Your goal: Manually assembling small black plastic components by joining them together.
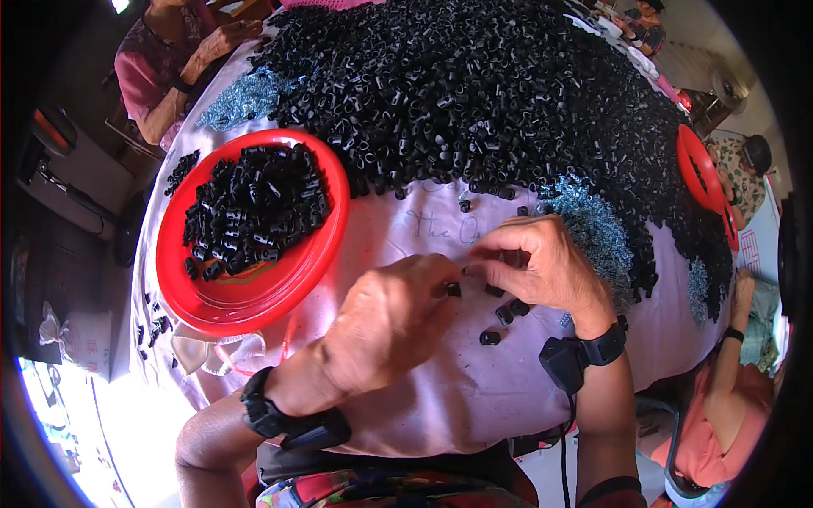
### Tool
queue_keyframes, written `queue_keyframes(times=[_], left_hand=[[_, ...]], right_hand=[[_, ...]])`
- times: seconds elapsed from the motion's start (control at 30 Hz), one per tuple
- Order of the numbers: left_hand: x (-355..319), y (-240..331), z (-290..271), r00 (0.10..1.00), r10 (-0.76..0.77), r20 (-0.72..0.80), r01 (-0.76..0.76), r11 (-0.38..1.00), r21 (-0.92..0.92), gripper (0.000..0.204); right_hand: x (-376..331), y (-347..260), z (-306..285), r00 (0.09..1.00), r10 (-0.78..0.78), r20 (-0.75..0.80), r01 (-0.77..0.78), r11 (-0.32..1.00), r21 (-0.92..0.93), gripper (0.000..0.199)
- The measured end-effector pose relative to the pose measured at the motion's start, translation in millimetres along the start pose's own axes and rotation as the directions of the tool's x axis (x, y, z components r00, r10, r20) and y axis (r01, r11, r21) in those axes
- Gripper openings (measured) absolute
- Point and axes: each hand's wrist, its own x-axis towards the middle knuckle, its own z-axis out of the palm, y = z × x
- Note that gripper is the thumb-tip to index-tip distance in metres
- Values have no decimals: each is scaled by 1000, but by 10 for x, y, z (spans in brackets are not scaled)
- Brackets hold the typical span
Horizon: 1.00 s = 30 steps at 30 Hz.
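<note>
My left hand (385, 326) is curled over the pink cloth with a small black plastic piece (454, 289) pinched at its fingertips. My right hand (535, 262) sits close beside it, fingers bent together, its fingertips at the same small black piece. A few loose black pieces (511, 311) lie on the cloth just below my right hand. To the left stands a red plate (292, 284) heaped with black pieces (254, 210).
A huge pile of black pieces (491, 93) covers the far half of the table, with patches of small blue-grey metal parts (597, 224) beside it. Another red plate (699, 173) is at the right. Other people sit at the far left, far right and near right.
</note>
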Motion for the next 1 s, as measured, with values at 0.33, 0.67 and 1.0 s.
queue_keyframes(times=[0.33, 0.67, 1.0], left_hand=[[-31, -108, -303, 841, -364, 401, 527, 379, -761, 26], [-69, -264, -198, 896, -318, 310, 406, 304, -862, 31], [-93, -266, -63, 908, -366, 203, 327, 316, -891, 27]], right_hand=[[42, 81, 170, 989, -33, -143, 3, 979, -204, 15], [75, -286, 191, 993, 25, -118, -14, 996, 93, 14], [96, -351, 264, 977, -134, -169, 145, 988, 60, 23]])
